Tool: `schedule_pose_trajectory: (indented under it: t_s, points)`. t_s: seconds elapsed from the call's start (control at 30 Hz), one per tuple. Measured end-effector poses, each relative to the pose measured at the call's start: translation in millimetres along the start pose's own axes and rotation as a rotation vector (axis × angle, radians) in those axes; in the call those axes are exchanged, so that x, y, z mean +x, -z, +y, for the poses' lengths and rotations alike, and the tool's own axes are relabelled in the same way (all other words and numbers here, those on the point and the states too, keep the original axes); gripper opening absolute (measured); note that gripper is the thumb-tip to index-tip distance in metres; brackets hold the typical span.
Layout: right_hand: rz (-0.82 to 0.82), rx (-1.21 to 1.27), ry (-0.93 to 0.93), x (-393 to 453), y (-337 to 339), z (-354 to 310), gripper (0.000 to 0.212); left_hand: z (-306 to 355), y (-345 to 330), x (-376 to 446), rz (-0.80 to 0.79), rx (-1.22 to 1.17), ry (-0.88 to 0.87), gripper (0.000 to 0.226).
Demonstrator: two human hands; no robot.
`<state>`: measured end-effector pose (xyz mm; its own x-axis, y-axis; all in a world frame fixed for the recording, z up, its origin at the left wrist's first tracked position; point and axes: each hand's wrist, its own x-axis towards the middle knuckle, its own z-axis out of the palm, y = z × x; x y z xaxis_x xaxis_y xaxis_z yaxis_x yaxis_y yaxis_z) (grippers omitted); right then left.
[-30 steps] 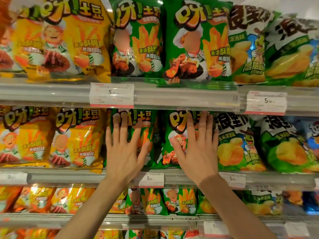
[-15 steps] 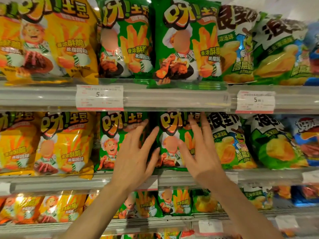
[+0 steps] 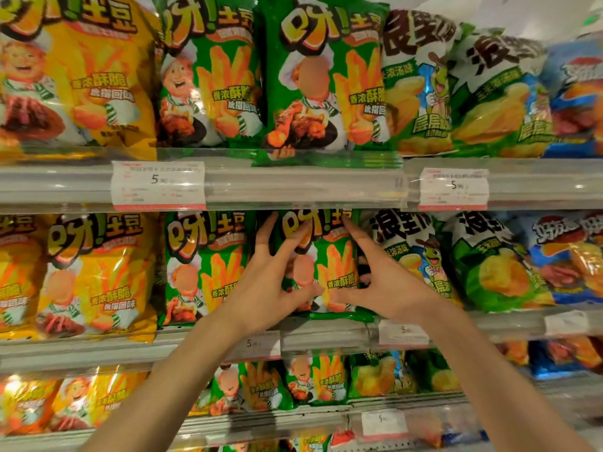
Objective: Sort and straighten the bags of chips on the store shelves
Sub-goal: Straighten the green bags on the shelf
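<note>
On the middle shelf a green chip bag (image 3: 329, 265) stands upright between my two hands. My left hand (image 3: 267, 288) lies on its left side, fingers spread and fairly straight, the thumb across the lower front. My right hand (image 3: 381, 278) holds its right edge: the index finger points up along the side, the other fingers curl behind the edge, and the thumb presses the lower front. A matching green bag (image 3: 208, 265) stands just to the left. Yellow bags (image 3: 94, 275) of the same brand fill the left end.
Green wavy-chip bags (image 3: 414, 265) and blue bags (image 3: 567, 256) stand to the right. The upper shelf rail (image 3: 293, 187) carries price tags (image 3: 158, 185), and a green bag (image 3: 326, 89) overhangs its front lip. More bags fill the lower shelf (image 3: 313, 383).
Both hands have left the flat press on two green bags and closed in on the right-hand one, the left hand sliding right. The view has shifted right.
</note>
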<state>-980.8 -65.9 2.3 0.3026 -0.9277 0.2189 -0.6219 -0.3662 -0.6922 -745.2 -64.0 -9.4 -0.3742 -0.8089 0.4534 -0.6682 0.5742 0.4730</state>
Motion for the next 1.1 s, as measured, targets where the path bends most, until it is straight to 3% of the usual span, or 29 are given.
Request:
schedule_pose_trajectory:
  t_s: [0.17, 0.3, 0.47, 0.67, 0.83, 1.1]
  points:
    - [-0.08, 0.049, 0.001, 5.3, 3.4, -3.0, 0.119, 0.3, -1.3, -3.0, 0.04, 0.061, 0.003, 0.094]
    - [-0.054, 0.024, 0.014, -0.8, 2.5, -6.5, 0.119, 4.2, -2.4, -7.7, 0.082, 0.12, -0.012, 0.091]
    - [0.15, -0.129, -0.017, -23.7, -12.4, -14.9, 0.11, 3.0, -6.8, -28.8, 0.252, 0.176, -0.067, 0.072]
    - [0.37, -0.223, -0.009, -69.1, -52.8, -15.5, 0.08, 2.1, -19.9, -66.6, 0.285, 0.075, -0.036, 0.067]
    - [0.437, -0.303, -0.125, -105.8, -90.2, 0.6, 0.076, 5.4, -48.6, -96.8, 0.278, -0.043, 0.016, 0.067]
    - [0.312, -0.364, -0.262, -136.2, -91.9, 31.8, 0.078, 22.7, -84.1, -119.3, 0.272, -0.089, 0.114, 0.068]
